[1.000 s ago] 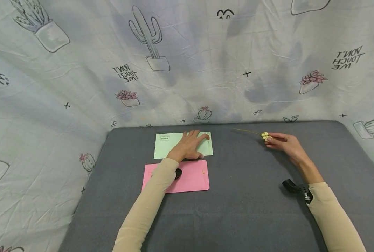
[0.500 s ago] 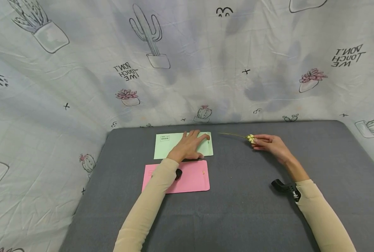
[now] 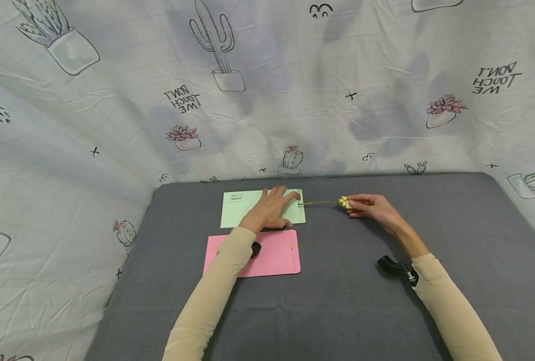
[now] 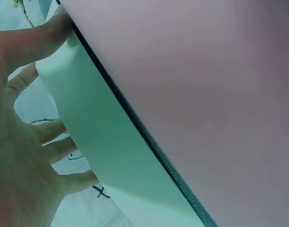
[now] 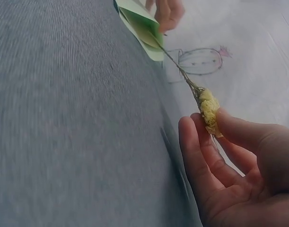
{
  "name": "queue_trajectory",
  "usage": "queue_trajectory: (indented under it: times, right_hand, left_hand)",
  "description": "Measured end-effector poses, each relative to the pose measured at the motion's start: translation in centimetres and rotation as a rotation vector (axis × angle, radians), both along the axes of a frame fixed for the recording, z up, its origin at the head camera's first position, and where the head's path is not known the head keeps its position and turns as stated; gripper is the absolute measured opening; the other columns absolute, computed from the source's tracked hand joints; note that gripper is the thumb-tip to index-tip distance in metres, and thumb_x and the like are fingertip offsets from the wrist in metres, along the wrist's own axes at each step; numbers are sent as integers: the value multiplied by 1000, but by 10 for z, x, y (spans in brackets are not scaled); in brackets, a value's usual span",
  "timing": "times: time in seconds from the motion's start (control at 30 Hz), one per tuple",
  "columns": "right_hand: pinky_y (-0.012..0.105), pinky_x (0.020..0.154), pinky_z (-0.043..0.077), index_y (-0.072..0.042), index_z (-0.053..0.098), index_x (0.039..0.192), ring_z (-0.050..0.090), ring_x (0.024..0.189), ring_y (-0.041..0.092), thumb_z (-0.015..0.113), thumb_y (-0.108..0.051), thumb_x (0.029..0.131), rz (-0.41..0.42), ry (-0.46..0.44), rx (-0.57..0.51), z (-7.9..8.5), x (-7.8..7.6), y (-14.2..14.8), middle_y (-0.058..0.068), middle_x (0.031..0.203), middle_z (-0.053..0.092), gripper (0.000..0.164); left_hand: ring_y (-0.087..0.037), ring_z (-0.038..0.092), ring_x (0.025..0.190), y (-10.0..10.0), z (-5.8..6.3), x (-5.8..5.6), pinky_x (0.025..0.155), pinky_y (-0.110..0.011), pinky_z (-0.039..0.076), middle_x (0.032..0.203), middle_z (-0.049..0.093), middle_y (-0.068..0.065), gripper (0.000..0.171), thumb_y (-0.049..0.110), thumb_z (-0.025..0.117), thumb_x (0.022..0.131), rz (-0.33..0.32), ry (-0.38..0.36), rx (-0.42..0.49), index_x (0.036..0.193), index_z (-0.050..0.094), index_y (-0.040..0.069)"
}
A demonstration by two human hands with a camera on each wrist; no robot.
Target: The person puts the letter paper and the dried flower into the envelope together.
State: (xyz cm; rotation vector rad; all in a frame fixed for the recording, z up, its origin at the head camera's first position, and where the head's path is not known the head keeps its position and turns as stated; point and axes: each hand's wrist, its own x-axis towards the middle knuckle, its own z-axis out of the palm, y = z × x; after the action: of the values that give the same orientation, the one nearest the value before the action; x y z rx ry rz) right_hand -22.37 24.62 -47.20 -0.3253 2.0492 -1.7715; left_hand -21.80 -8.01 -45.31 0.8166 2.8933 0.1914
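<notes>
With its fingers spread, my left hand (image 3: 271, 208) presses on a light green envelope (image 3: 237, 213) near the table's back edge. In the left wrist view, thumb and fingertips reach opposite long edges of the envelope. My right hand (image 3: 372, 208) pinches a small dried yellow flower (image 5: 209, 109) by its bloom, between thumb and fingers. The flower's thin stem points left. In the right wrist view, the green envelope's right end gapes, and the stem's tip is at that mouth, just inside it. The left forearm passes over a pink envelope (image 3: 274, 258) lying nearer the front.
Both envelopes lie on a dark grey cloth-covered table (image 3: 339, 301). A pale curtain (image 3: 384, 100) printed with cacti rises behind the back edge. Black wrist mounts (image 3: 395, 268) sit under the sleeves; the left one overlaps the pink envelope in the head view.
My right hand has moved left with the flower, bringing the stem's tip from the open table to the green envelope's mouth. The left hand and both envelopes have stayed in place.
</notes>
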Motion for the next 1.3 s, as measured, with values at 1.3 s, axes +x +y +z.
queue_trajectory:
  times: [1.3]
  right_hand:
    - [28, 64, 58, 11, 65, 114, 68, 72, 17, 64, -7, 95, -165, 162, 240, 7, -5, -85, 28, 104, 68, 27]
  left_hand:
    - [-31, 33, 138, 0, 3, 2, 113, -60, 23, 148, 36, -12, 72, 43, 79, 80, 7, 1, -22, 140, 41, 32]
